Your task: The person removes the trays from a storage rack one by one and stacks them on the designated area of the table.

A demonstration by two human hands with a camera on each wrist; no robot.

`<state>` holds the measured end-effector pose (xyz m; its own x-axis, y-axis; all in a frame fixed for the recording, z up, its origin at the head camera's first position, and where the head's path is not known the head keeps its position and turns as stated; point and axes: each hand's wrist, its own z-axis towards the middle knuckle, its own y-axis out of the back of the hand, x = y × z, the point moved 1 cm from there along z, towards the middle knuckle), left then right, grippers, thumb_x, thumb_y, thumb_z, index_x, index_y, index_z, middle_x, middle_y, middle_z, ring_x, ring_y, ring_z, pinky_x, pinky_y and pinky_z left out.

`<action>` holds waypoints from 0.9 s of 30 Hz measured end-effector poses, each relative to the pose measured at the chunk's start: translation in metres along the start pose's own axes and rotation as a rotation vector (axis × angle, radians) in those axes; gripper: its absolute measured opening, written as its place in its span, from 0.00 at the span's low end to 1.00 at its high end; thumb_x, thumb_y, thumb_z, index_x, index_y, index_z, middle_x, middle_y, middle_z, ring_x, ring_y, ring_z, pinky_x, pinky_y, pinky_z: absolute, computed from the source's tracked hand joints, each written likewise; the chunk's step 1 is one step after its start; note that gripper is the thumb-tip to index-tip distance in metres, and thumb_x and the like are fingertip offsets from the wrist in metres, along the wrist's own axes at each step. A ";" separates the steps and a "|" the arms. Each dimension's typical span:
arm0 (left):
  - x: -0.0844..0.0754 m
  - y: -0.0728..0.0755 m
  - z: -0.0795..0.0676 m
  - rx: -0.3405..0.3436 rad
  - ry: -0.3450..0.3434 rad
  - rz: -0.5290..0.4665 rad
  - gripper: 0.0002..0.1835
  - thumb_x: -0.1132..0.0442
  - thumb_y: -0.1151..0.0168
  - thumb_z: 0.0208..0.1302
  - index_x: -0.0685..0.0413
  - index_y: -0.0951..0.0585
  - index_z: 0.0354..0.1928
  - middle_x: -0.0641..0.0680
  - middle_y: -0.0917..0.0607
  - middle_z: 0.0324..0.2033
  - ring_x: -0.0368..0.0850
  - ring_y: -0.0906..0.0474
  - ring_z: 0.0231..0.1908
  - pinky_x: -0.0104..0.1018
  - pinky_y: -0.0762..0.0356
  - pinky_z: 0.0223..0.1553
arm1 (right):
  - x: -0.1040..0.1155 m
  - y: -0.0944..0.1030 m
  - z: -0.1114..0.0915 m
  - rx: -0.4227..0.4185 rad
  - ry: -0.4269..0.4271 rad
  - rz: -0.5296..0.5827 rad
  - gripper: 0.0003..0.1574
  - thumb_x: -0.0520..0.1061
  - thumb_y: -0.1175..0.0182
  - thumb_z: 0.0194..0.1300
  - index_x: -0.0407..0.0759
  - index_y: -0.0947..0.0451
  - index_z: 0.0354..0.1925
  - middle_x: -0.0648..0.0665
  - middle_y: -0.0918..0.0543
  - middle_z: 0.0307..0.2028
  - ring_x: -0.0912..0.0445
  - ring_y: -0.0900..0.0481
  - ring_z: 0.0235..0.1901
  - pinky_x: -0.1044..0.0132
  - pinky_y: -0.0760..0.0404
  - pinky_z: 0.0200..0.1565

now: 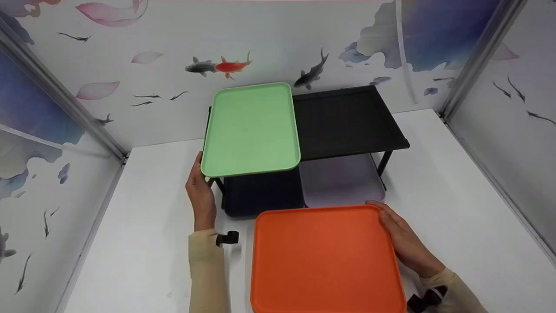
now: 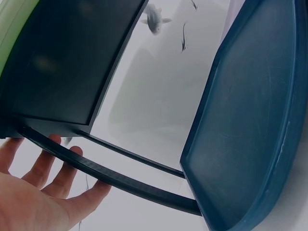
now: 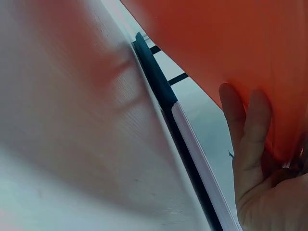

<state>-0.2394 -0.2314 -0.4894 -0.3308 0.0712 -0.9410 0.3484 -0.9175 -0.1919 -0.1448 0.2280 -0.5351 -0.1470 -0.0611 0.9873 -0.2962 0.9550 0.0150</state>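
Observation:
My right hand grips the orange tray by its far right corner, and in the right wrist view its fingers lie against the tray's underside. The tray is held in front of a black two-level rack. A light green tray lies on the left half of the rack's top. At that side is my left hand, its fingers reaching up along the rack's left edge. The left wrist view shows these fingers spread and fairly straight beside the rack's curved black leg.
On the rack's lower level sit a dark navy tray at left and a pale lilac tray at right. The rack stands on a white table, against a wall printed with fish. Metal-framed side panels bound the table.

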 end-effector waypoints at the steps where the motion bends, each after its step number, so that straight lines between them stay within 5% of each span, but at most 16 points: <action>1: 0.000 0.000 0.000 0.001 -0.001 0.002 0.26 0.44 0.56 0.82 0.43 0.28 0.74 0.45 0.27 0.72 0.40 0.33 0.72 0.50 0.32 0.69 | 0.000 0.000 0.000 0.000 -0.001 0.002 0.39 0.62 0.63 0.83 0.44 0.49 0.81 0.44 0.27 0.67 0.58 0.24 0.61 0.66 0.23 0.59; 16: 0.000 0.000 -0.001 0.010 -0.019 0.032 0.26 0.44 0.58 0.82 0.41 0.28 0.74 0.44 0.27 0.72 0.39 0.32 0.71 0.52 0.30 0.68 | -0.009 -0.007 0.003 -0.014 -0.084 -0.034 0.39 0.64 0.62 0.83 0.48 0.48 0.81 0.40 0.38 0.75 0.64 0.29 0.64 0.72 0.30 0.62; 27: 0.001 0.000 0.002 -0.010 0.006 0.017 0.26 0.47 0.58 0.83 0.45 0.29 0.74 0.47 0.26 0.72 0.41 0.31 0.70 0.51 0.29 0.67 | -0.015 -0.008 0.006 0.013 -0.057 -0.052 0.38 0.61 0.62 0.84 0.45 0.49 0.81 0.38 0.40 0.76 0.66 0.32 0.64 0.73 0.33 0.62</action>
<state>-0.2412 -0.2325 -0.4895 -0.3193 0.0582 -0.9459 0.3622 -0.9148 -0.1786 -0.1463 0.2195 -0.5508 -0.1845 -0.1269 0.9746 -0.3171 0.9463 0.0631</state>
